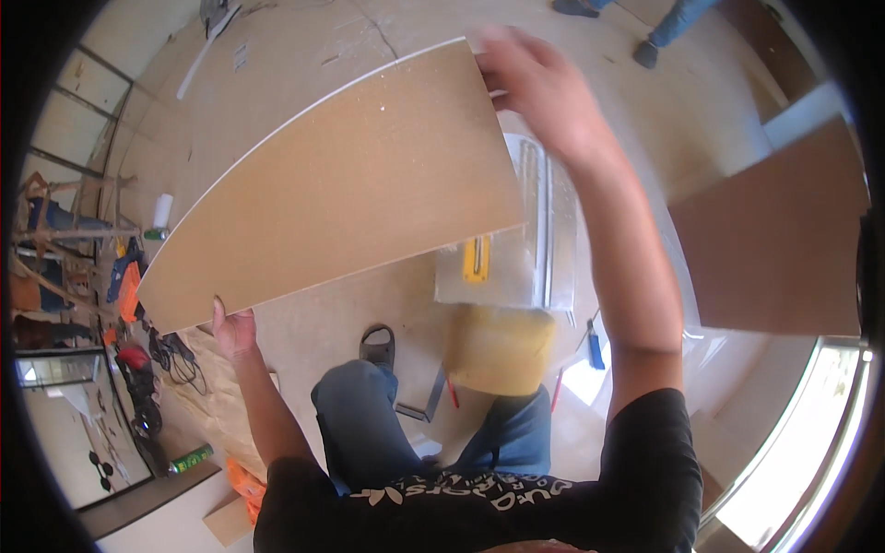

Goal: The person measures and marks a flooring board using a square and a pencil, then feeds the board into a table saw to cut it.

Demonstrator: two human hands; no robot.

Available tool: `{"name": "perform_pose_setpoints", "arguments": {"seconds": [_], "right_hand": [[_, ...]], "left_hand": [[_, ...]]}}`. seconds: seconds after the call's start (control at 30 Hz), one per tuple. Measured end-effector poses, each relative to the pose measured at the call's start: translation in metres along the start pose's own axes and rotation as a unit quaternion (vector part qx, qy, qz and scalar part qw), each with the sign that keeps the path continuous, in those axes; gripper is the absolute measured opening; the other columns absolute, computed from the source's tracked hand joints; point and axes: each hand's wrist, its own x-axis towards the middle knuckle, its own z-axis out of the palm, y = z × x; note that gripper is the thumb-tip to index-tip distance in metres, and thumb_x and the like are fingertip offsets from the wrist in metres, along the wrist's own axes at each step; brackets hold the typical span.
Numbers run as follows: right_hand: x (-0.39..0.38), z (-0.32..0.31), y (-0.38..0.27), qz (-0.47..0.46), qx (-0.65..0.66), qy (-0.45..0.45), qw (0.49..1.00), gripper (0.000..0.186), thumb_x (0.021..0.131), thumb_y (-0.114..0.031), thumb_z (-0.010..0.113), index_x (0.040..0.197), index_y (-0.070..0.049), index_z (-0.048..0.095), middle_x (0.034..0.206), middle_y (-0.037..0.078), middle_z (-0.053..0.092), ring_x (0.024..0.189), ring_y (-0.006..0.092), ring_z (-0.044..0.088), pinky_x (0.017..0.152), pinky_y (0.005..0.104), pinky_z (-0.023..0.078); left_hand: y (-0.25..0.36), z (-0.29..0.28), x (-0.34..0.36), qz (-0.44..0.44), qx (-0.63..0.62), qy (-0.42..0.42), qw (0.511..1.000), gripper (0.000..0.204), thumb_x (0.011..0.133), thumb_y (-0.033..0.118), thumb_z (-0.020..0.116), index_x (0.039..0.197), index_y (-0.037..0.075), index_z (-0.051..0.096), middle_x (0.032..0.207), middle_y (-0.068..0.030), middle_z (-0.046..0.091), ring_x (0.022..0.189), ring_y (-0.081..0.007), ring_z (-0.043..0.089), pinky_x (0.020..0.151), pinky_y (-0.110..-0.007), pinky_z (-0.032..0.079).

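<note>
A large tan board (pixel 332 184) with a pale edge spans the space in front of me, held up at a slant in both hands. My left hand (pixel 235 334) is closed on its near left end, with the thumb on the tan face and the other fingers mostly hidden beneath. At the far right corner, my right hand (pixel 533 83) is smeared by motion, its fingers bent around the board's edge. Under the board's right side stands a pale work surface (pixel 461 288) carrying a yellow-handled tool (pixel 477 259) and long metal strips (pixel 542 267).
A yellow stool (pixel 498 350) is between my knees, near an L-shaped metal square (pixel 420 410). Another brown panel (pixel 774 240) leans at right. Cables (pixel 180 359), a green can (pixel 191 459) and a wooden frame (pixel 74 235) lie leftward. Another person's feet (pixel 645 53) show at the far right.
</note>
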Motion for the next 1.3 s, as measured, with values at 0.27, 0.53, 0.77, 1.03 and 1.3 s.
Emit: {"name": "perform_pose_setpoints", "arguments": {"seconds": [0.27,0.53,0.77,1.03,1.3], "right_hand": [[-0.321,0.028,0.060,0.053,-0.232,-0.131,0.962,0.031,0.103,-0.023,0.050,0.086,0.000,0.063,0.074,0.016,0.067,0.074,0.0335,0.069,0.069,0.0450,0.053],[-0.656,0.054,0.135,0.246,-0.141,0.085,0.955,0.020,0.096,0.000,0.053,0.110,0.003,0.067,0.087,0.013,0.074,0.086,0.0231,0.074,0.077,0.0335,0.058],[-0.624,0.092,0.087,0.200,-0.097,0.153,0.963,0.022,0.098,-0.005,0.061,0.118,0.003,0.067,0.107,0.009,0.072,0.098,0.0142,0.068,0.088,0.0285,0.055],[-0.560,0.115,0.062,0.065,-0.056,0.099,0.991,0.024,0.101,-0.013,0.066,0.119,0.002,0.068,0.117,0.010,0.070,0.100,0.0168,0.067,0.089,0.0297,0.054],[-0.567,0.110,0.075,0.115,-0.046,0.112,0.986,0.025,0.100,-0.014,0.068,0.119,0.001,0.069,0.103,0.008,0.072,0.094,0.0138,0.067,0.086,0.0285,0.053]], "left_hand": [[0.059,0.022,0.008,0.013,-0.076,0.041,0.996,0.031,0.104,0.013,0.060,0.130,-0.002,0.057,0.127,-0.0153,0.067,0.114,-0.0272,0.067,0.095,-0.039,0.061],[0.132,0.029,-0.017,-0.014,-0.118,-0.056,0.991,0.027,0.105,0.015,0.058,0.127,-0.002,0.058,0.121,-0.0149,0.070,0.105,-0.0277,0.070,0.089,-0.039,0.062],[0.150,0.036,-0.065,0.040,-0.157,-0.073,0.984,0.034,0.106,0.018,0.056,0.133,-0.002,0.055,0.129,-0.0161,0.067,0.117,-0.0291,0.065,0.098,-0.043,0.058],[0.175,0.022,-0.097,0.057,-0.143,-0.087,0.984,0.036,0.103,0.013,0.060,0.135,-0.002,0.054,0.132,-0.0147,0.065,0.119,-0.0293,0.064,0.101,-0.043,0.056],[0.179,0.014,-0.110,0.018,-0.159,-0.132,0.978,0.035,0.102,0.010,0.060,0.135,-0.001,0.054,0.131,-0.0147,0.065,0.119,-0.0284,0.064,0.102,-0.042,0.056]]}}
